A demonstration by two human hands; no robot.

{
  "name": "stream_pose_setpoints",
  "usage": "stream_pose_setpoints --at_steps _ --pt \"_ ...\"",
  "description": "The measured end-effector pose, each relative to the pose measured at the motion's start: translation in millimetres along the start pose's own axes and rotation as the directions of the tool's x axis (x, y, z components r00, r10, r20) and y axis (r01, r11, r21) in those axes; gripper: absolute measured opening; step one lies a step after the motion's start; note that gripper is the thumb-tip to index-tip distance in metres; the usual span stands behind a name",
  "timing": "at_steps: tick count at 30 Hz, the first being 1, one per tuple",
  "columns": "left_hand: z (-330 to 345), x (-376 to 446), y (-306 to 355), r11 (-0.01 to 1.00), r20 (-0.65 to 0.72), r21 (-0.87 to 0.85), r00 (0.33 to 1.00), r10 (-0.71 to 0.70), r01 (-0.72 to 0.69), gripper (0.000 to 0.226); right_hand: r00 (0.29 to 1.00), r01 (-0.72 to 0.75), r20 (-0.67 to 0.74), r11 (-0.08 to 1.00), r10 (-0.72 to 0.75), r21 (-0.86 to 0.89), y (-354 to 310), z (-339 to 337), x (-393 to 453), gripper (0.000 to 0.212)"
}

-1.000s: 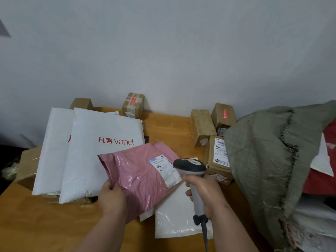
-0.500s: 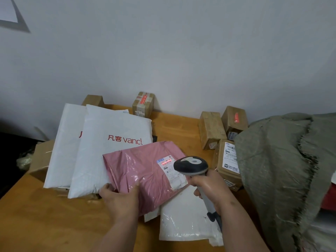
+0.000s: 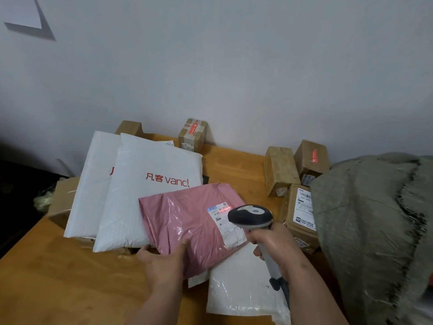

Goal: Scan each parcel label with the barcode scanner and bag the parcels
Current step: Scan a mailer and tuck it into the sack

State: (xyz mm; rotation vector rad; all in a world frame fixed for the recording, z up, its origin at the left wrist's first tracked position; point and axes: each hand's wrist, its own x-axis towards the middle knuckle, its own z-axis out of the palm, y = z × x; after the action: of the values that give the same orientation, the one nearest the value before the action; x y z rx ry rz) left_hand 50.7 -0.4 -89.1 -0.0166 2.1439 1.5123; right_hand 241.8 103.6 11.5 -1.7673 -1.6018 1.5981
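A pink plastic mailer (image 3: 187,221) lies tilted over the white parcels at the table's middle. My left hand (image 3: 164,261) grips its near edge, thumb on top. A white label (image 3: 223,219) sits on its right part, and a red scan line glows across the label's top. My right hand (image 3: 275,245) is wrapped around the grey handle of the barcode scanner (image 3: 250,216), whose dark head points at the label from just to its right. A grey-green woven sack (image 3: 375,231) bulges at the right.
Two white "vancl" mailers (image 3: 145,184) overlap at the left on a cardboard box (image 3: 61,200). A clear-white poly bag (image 3: 241,289) lies under the pink mailer. Several small cardboard boxes (image 3: 281,170) stand by the wall and sack on the wooden table (image 3: 58,277).
The pink mailer has come down from a raised hold to lie flatter on the pile. The scanner head has closed in on the label, and a red scan line now shows there.
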Motion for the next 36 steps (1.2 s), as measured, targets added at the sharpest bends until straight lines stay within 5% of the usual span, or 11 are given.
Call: stream_pose_setpoints --at_steps 17,23,25,30,36 --pt "6.2 -0.6 -0.7 0.998 0.088 0.046 0.995 -0.044 0.040 0.092 0.999 -0.010 0.042 1.000 0.010 0.018 -3.6 -2.0 2.8 0.018" --pt "10.0 3.6 12.0 0.966 0.253 -0.059 0.940 -0.230 0.252 0.053 0.999 0.015 0.051 0.999 -0.017 0.043 -6.5 -1.5 -1.6 0.017" --pt "12.6 1.5 23.3 0.945 0.339 -0.094 0.902 -0.266 0.313 0.059 0.998 0.024 0.052 0.998 -0.027 0.052 -7.6 -1.1 -3.3 0.023" --pt "15.0 -10.6 46.8 0.945 0.424 -0.203 0.893 -0.153 0.258 0.055 0.995 0.087 0.033 0.994 -0.089 0.072 -9.1 -4.2 -10.6 0.017" --pt "2.0 -52.9 84.0 0.956 0.305 -0.289 0.942 0.142 -0.051 0.040 0.981 0.196 -0.011 0.972 -0.196 0.131 -12.9 -15.6 -28.6 0.013"
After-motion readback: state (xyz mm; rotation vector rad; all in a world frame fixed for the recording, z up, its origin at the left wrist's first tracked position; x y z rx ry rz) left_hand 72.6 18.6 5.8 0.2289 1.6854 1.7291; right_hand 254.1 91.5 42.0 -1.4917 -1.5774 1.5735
